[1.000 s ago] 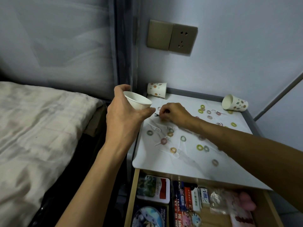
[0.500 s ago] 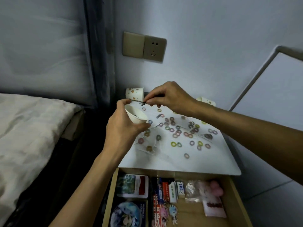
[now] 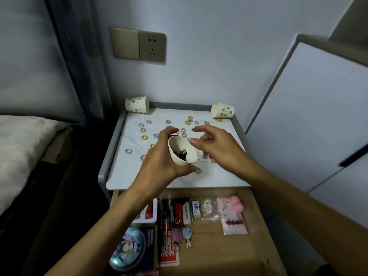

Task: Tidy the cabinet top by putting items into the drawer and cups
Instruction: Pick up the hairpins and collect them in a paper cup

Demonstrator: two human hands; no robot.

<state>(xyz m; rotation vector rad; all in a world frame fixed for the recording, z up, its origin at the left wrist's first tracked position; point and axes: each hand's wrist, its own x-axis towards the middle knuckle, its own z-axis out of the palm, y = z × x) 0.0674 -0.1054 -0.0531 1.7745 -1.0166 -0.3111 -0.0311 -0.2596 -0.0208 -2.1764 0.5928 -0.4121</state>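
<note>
My left hand (image 3: 159,162) grips the cup (image 3: 182,149) above the ring-strewn tabletop (image 3: 123,172); right hand (image 3: 217,146) fingers spread, empty, bed (image 3: 23,148) left of it.

The white cabinet top (image 3: 219,176) carried many small coloured rings (image 3: 144,137), scattered mostly over its far half. One spotted paper cup (image 3: 137,104) lay on its side at the far left corner, another paper cup (image 3: 222,110) on its side at the far right corner.
</note>
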